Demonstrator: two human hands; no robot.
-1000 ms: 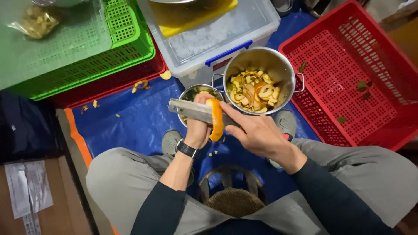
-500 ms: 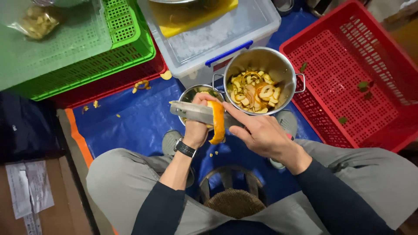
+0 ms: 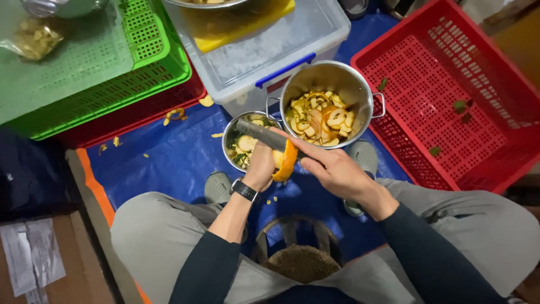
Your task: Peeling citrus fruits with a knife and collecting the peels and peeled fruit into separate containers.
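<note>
Head view, knife [image 3: 264, 135] shifted, peel [image 3: 287, 162] longer

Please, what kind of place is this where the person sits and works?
Probably an informal food preparation area set up on a floor, not a fitted kitchen. A steel pot of sliced peels stands on a blue tarp, with a red plastic crate and a green crate around the seated person.

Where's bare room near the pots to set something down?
Free: blue mat between the small bowl and green crate; the red basket floor is nearly bare. Crowded: around the large pot, white bin and both hands.
</note>
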